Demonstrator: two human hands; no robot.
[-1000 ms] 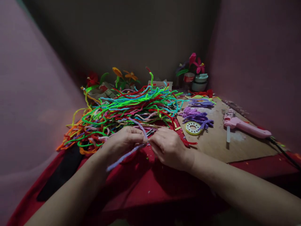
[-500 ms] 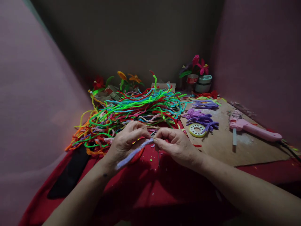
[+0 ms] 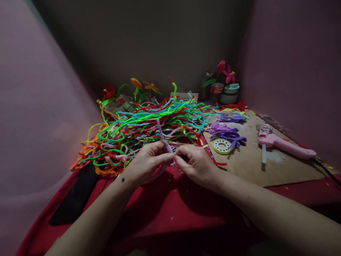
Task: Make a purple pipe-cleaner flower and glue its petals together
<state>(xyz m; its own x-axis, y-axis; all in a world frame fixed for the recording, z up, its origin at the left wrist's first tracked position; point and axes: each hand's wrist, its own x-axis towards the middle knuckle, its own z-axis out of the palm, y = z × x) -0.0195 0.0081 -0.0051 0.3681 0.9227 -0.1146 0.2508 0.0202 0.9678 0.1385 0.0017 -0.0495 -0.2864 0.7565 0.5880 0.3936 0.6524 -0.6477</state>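
Observation:
A lavender pipe cleaner [image 3: 163, 137] sticks up from between my fingers, leaning a little left. My left hand [image 3: 149, 160] pinches it between thumb and forefinger. Right beside it, the thumb and fingers of my right hand [image 3: 195, 163] are pinched together at the pipe cleaner's lower end. Just behind both hands lies a big tangled heap of pipe cleaners [image 3: 149, 119] in green, red, blue and orange. Part of a thin, dark metal tool shows beneath my fingertips; its kind is hidden.
A brown board [image 3: 250, 174] at right carries a pink glue gun [image 3: 287, 144], purple pipe cleaner bundles [image 3: 226, 133] and a round holed disc [image 3: 222, 146]. A black flat object [image 3: 77, 199] lies at left on the red cloth [image 3: 160, 217]. Pipe cleaner flowers [image 3: 227, 73] and a lidded jar [image 3: 230, 94] stand behind.
The lavender pipe cleaner has swung from pointing down and left to pointing up. My left hand has turned to pinch it near the right fingertips.

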